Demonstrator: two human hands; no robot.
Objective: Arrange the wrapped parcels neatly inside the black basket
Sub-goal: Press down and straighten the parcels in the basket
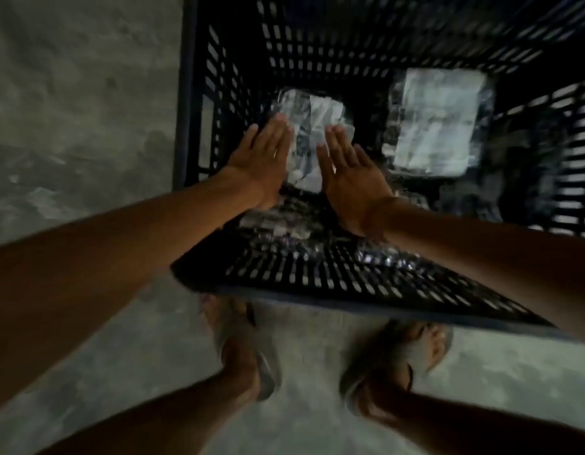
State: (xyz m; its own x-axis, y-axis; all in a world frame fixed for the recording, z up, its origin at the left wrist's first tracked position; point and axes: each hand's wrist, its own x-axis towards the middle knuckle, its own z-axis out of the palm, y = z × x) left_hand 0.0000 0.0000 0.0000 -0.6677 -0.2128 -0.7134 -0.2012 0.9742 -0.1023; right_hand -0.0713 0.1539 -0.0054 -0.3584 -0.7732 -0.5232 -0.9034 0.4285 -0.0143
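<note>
A deep black slotted basket (pixel 317 277) stands on the floor in front of me. Inside it, at the near left, lies a parcel wrapped in clear shiny film (pixel 312 126). My left hand (pixel 261 159) and my right hand (pixel 348 178) reach down into the basket, flat with fingers straight, one on each side of this parcel; whether the palms press on it I cannot tell. A second, larger wrapped parcel (pixel 439 123) with a white face lies at the right of the basket floor. More shiny wrapped bundles (pixel 284 224) show below my wrists.
The basket sits on a grey concrete floor (pixel 71 110). My two feet in sandals (pixel 251 356) stand just before the basket's near wall. The picture is dim and blurred.
</note>
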